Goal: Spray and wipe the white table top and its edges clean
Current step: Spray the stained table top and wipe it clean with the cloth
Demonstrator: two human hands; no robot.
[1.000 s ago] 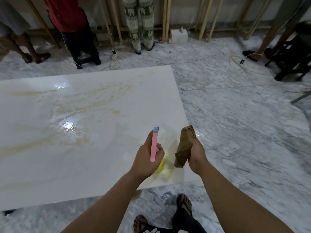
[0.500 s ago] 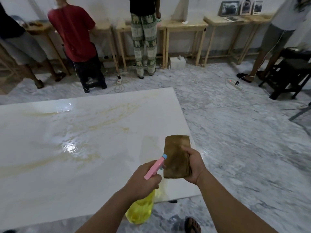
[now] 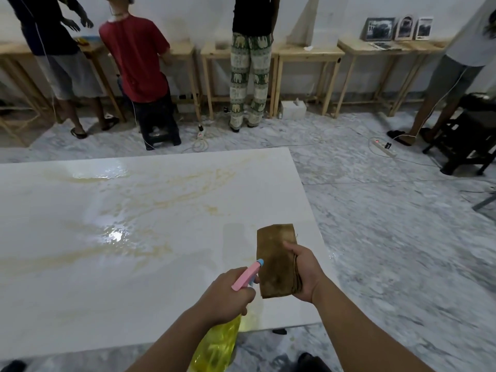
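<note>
The white table top fills the left and middle of the view, wet and glossy, with yellowish-brown smears across its far half. My left hand grips a yellow spray bottle by its pink trigger head, whose blue nozzle points at the cloth. My right hand holds a folded brown cloth upright over the table's near right corner, its flat face turned toward the nozzle.
Marble floor lies right of the table. Several people stand at wooden side tables along the far wall. A power strip with cables and a dark stool are on the floor at the right.
The view has tilted up, so the far wall and people show. My left hand tipped the spray nozzle toward the cloth, and my right hand turned the cloth flat to face it.
</note>
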